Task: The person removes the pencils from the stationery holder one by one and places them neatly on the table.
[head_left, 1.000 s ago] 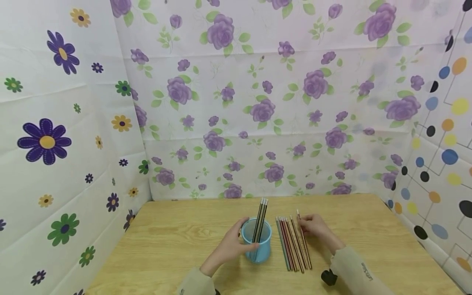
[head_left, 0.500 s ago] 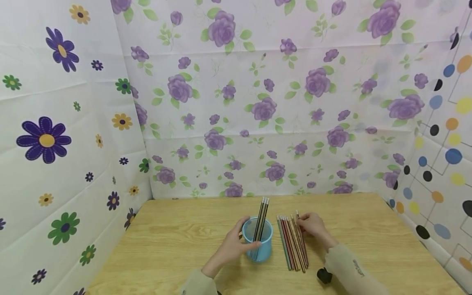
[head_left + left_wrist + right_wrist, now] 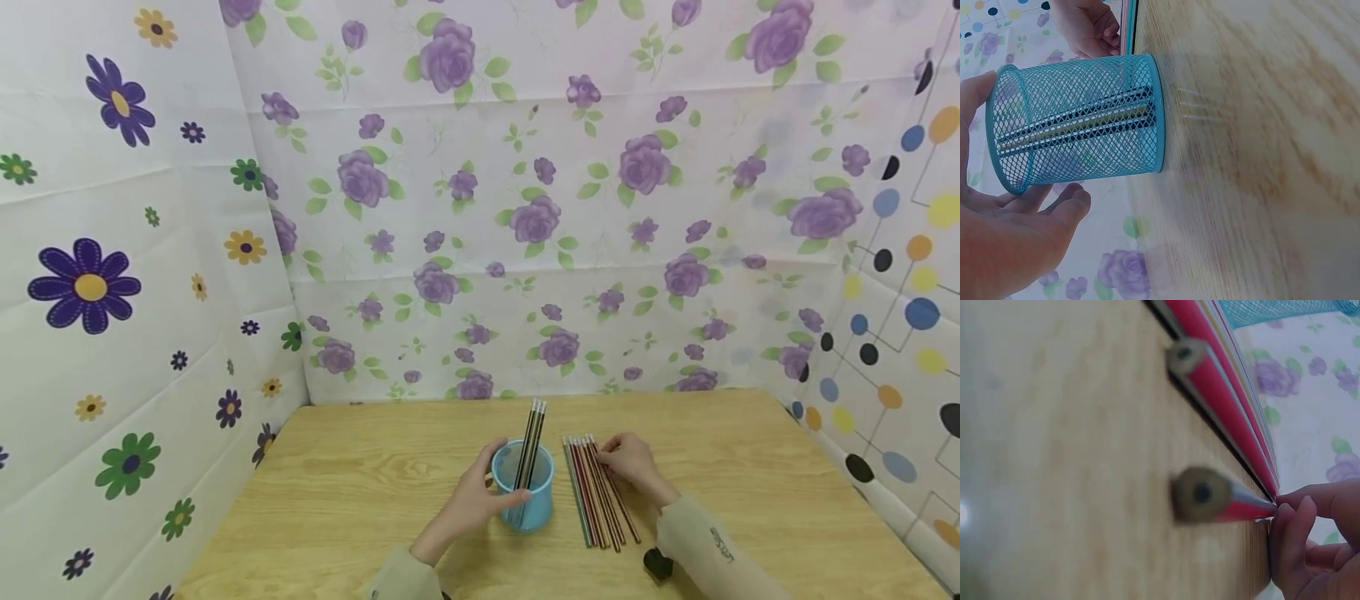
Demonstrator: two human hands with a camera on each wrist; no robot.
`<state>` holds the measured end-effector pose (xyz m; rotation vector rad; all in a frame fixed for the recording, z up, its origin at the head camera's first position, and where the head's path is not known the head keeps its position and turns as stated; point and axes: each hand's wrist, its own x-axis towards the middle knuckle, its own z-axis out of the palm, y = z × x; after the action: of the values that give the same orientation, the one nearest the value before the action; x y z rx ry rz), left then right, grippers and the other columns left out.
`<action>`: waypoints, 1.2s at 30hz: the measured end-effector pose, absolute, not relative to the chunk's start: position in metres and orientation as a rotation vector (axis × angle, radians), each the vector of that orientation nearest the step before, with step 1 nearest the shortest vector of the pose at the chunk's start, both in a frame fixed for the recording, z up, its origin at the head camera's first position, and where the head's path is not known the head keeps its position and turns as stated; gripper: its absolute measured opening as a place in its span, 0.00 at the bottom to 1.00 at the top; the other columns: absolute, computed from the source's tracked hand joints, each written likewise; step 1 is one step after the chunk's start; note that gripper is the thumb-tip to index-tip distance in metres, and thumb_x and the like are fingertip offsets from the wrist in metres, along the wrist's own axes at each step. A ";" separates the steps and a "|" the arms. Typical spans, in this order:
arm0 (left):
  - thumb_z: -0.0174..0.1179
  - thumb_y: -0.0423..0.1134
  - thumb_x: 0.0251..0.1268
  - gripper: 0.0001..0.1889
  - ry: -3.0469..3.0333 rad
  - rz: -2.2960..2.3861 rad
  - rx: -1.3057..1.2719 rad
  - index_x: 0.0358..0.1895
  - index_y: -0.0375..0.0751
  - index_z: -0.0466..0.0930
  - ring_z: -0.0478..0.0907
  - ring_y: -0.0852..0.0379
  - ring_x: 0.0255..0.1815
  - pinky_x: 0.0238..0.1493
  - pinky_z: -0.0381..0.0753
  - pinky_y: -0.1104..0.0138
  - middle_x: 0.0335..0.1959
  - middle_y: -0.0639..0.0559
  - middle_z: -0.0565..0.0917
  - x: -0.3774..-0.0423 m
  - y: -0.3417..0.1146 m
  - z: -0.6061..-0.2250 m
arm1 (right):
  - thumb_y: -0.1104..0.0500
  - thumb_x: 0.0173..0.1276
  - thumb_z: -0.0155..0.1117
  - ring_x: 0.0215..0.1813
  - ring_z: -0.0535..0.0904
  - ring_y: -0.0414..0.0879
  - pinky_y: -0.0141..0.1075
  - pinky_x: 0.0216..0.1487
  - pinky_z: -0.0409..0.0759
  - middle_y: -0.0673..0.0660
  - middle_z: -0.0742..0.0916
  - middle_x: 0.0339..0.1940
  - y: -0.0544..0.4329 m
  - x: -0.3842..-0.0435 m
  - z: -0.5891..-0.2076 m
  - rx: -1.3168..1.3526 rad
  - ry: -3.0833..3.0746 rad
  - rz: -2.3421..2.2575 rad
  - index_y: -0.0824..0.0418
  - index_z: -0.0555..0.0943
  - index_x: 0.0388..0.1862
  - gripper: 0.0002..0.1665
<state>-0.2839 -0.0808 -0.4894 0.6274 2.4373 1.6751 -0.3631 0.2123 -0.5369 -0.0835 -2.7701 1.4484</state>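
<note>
My left hand [image 3: 472,500] grips a light blue mesh pen cup [image 3: 540,508] near its rim, thumb on one side and fingers on the other. The cup stands upright on the wooden table, and several black-and-gold striped pencils [image 3: 532,437] lean inside it; they show through the mesh in the left wrist view. To the right lies a row of striped pencils [image 3: 588,492]. At the row's far right end, my right hand [image 3: 633,462] pinches the eraser end of the outermost pencil [image 3: 1241,507]. This pencil's sharpened tip angles away from the others, toward the near right.
A wood-grain table [image 3: 360,500] carries everything. Behind it hangs a purple-flowered sheet [image 3: 480,208], with patterned sheets at left and right. Beside the right sleeve is a small black object [image 3: 658,565].
My right hand has shifted slightly left, bringing the outermost pencil's far end close to the row while its tip has swung right. The left hand and cup stay put.
</note>
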 end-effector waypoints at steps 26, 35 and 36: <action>0.66 0.48 0.62 0.44 2.418 1.680 0.636 0.75 0.45 0.50 0.62 0.32 0.70 0.64 0.67 0.37 0.70 0.35 0.64 -0.283 -0.081 -0.492 | 0.62 0.68 0.52 0.28 0.82 0.49 0.38 0.30 0.83 0.65 0.85 0.32 0.193 -0.346 -0.498 -0.047 -2.692 1.626 0.72 0.80 0.43 0.15; 0.66 0.48 0.62 0.45 2.393 1.694 0.642 0.75 0.42 0.48 0.64 0.32 0.70 0.65 0.67 0.37 0.70 0.36 0.65 -0.283 -0.082 -0.493 | 0.58 0.72 0.56 0.25 0.74 0.41 0.31 0.25 0.74 0.58 0.83 0.26 0.183 -0.343 -0.491 0.162 -2.634 1.803 0.71 0.81 0.46 0.16; 0.66 0.48 0.62 0.45 2.388 1.697 0.643 0.75 0.42 0.48 0.64 0.33 0.70 0.65 0.67 0.38 0.70 0.36 0.65 -0.283 -0.082 -0.493 | 0.57 0.72 0.56 0.25 0.73 0.41 0.31 0.25 0.74 0.58 0.83 0.27 0.182 -0.343 -0.490 0.192 -2.635 1.808 0.71 0.81 0.47 0.17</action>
<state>-0.2834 -0.0816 -0.4927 0.6429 2.3882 1.6970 -0.3425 0.1815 -0.4902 0.1918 -2.6351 1.8075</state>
